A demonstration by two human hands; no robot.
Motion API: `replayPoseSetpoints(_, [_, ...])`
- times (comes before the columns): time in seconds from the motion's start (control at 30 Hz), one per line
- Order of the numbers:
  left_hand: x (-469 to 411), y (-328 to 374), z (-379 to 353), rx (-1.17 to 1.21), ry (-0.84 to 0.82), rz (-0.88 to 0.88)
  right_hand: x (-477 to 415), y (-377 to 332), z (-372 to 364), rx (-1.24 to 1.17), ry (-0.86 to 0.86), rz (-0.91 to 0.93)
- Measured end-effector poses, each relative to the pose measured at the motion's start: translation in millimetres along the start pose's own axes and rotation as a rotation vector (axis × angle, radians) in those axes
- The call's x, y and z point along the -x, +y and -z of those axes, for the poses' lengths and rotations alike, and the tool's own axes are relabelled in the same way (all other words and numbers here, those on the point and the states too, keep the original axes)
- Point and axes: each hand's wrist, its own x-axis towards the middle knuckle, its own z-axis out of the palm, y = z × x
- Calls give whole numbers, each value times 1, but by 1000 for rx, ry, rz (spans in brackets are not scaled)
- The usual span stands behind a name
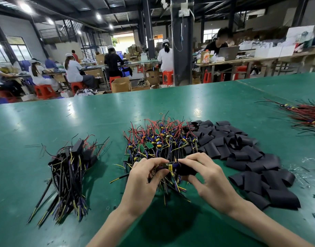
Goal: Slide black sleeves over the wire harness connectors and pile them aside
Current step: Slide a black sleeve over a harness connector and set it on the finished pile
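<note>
My left hand [144, 177] pinches a small wire harness board [168, 166] with a yellow capacitor, its wires trailing down. My right hand [203, 172] grips a black sleeve [186, 169] whose open end meets the board; the board's right end is hidden inside it. Behind my hands lies a heap of bare harnesses [160, 139] with red, yellow and purple wires. A spread of loose black sleeves [242, 154] lies to the right. On the left sits a pile of sleeved harnesses [71, 161].
The green table [28, 125] stretches wide around the piles. Another bundle of red and black wires [306, 118] lies at the far right edge. Scraps of clear film [306, 173] litter the right side. Seated people work at benches beyond the table.
</note>
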Motion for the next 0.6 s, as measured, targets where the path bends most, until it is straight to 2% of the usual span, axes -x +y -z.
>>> replayPoseSetpoints(0.3, [0,-1,1,18,-45,18,0,-2,1,-90,-22,-80])
replayPoseSetpoints(0.47, [2,-3,0,0,-98,34,0,-4,1,-33,-66,-2])
replayPoseSetpoints(0.6, [4,-2,0,-5,-100,30,1,-4,1,-38,-55,-10])
